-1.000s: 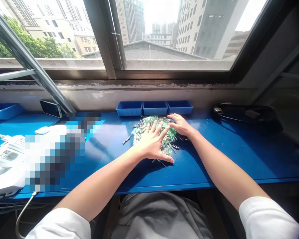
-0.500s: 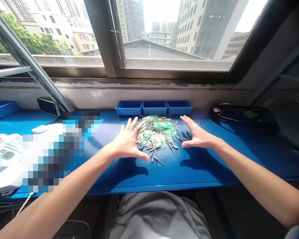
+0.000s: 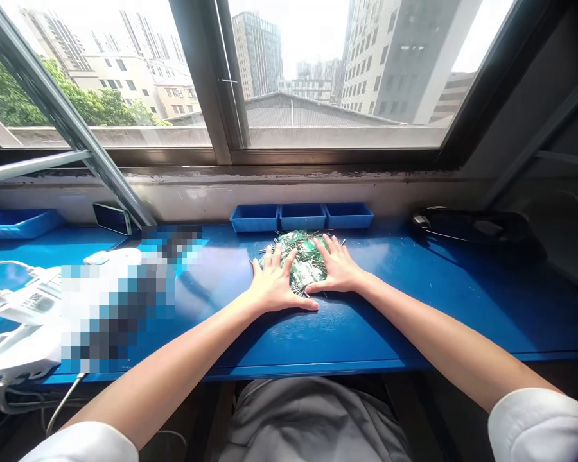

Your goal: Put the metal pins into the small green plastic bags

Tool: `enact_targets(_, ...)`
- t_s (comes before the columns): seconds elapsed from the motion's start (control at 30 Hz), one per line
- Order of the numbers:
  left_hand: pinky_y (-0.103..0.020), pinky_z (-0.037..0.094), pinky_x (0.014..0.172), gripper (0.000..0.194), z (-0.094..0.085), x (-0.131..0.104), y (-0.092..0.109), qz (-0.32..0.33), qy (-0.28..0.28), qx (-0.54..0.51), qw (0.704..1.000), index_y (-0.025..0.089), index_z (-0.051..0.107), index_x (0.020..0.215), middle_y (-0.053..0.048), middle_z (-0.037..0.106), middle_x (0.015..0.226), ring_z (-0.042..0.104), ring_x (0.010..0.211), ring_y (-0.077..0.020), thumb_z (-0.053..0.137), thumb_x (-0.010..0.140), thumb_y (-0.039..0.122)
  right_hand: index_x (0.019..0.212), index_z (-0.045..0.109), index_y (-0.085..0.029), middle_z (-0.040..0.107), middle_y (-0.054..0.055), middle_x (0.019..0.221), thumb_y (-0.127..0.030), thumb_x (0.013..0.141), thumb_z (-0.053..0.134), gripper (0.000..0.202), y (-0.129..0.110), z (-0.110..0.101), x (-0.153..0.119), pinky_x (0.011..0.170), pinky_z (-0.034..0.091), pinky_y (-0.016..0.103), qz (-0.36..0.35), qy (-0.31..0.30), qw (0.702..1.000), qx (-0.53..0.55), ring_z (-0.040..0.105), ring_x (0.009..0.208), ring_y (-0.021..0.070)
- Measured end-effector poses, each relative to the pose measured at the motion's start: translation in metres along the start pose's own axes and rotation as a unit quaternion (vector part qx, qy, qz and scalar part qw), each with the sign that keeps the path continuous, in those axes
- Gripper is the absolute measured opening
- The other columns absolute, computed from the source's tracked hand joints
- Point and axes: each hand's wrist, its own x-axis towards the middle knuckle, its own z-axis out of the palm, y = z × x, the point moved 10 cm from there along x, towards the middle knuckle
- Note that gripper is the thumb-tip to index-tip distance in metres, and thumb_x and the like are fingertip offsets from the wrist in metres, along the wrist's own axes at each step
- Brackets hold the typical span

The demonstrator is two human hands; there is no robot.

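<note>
A heap of small metal pins that look like blind rivets point(image 3: 296, 245), mixed with green-tinted clear plastic packets point(image 3: 308, 268), lies on the blue table. Over its left and near side rests my left hand point(image 3: 275, 282), fingers spread and thumb stretched to the right. My right hand point(image 3: 340, 266) presses against the right side, its fingers apart too. Neither hand is closed round anything. Palms and fingers cover parts of the heap, so many of the pins are hidden.
Three blue bins point(image 3: 302, 217) stand in a row behind the heap. To the right lies a black bag-like object point(image 3: 476, 232). A phone point(image 3: 112, 219) leans at the back left near a blue tray point(image 3: 22, 222) and a white device with cables point(image 3: 33, 308). The table's front edge point(image 3: 318, 369) runs close to my lap.
Both hands have moved inward onto the heap from either side. Loose pins at its near and right edges are now gathered in or covered. The view has shifted slightly.
</note>
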Motion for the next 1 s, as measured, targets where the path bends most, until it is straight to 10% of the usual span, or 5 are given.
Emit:
enact_targets(0.3, -0.074, 0.003, 0.102, 0.124, -0.006, 0.038, -0.009, -0.002, 0.018, 0.008, 1.000, 0.027, 0.015, 0.149, -0.017, 0.002, 0.157, -0.004, 0.141, -0.0467, 0.059, 0.048, 0.084, 0.146, 0.030, -0.022, 0.025, 0.016, 0.152, -0.073, 0.065, 0.060, 0.100, 0.005, -0.021, 0.016, 0.108, 0.012, 0.063, -0.022, 0.079, 0.996, -0.021, 0.011, 0.141, 0.0393)
enact_targets(0.47, -0.064, -0.005, 0.109, 0.125, -0.025, 0.046, -0.006, 0.093, 0.022, 0.006, 0.995, 0.026, 0.016, 0.149, -0.015, 0.001, 0.157, -0.004, 0.143, -0.0407, 0.065, 0.047, 0.080, 0.129, 0.052, -0.019, 0.060, 0.010, 0.125, -0.038, 0.075, 0.058, 0.057, 0.018, -0.054, 0.027, 0.102, 0.033, 0.048, -0.003, 0.172, 0.983, 0.056, 0.047, 0.120, 0.0288)
enact_targets(0.67, -0.057, 0.018, 0.110, 0.081, -0.059, 0.072, -0.040, -0.014, 0.134, -0.112, 0.985, 0.024, 0.044, 0.135, -0.015, 0.025, 0.151, 0.021, 0.140, -0.0350, 0.051, 0.071, 0.073, 0.107, 0.067, -0.020, 0.069, 0.005, 0.111, -0.017, 0.067, 0.059, 0.041, 0.029, -0.039, 0.045, 0.093, 0.045, 0.037, 0.032, 0.127, 0.987, 0.091, 0.061, 0.103, 0.0238)
enact_targets(0.8, -0.052, 0.032, 0.104, 0.053, -0.064, 0.080, -0.056, -0.059, 0.220, -0.179, 0.957, 0.021, 0.059, 0.117, -0.012, 0.051, 0.134, 0.040, 0.127, -0.0315, 0.058, 0.077, 0.056, 0.094, 0.072, -0.020, 0.073, 0.004, 0.096, -0.019, 0.074, 0.058, 0.025, 0.028, -0.048, 0.047, 0.084, 0.049, 0.034, -0.001, 0.150, 0.977, 0.154, 0.065, 0.090, 0.0210)
enact_targets(1.0, -0.038, 0.043, 0.097, 0.035, -0.067, 0.074, -0.025, 0.081, 0.257, -0.241, 0.932, 0.018, 0.063, 0.109, -0.007, 0.067, 0.108, 0.057, 0.107, -0.0229, 0.060, 0.080, 0.037, 0.091, 0.070, -0.016, 0.072, 0.006, 0.082, -0.040, 0.070, 0.070, 0.032, 0.030, -0.064, 0.060, 0.067, 0.050, 0.030, -0.025, 0.192, 0.903, 0.385, 0.064, 0.071, 0.0183)
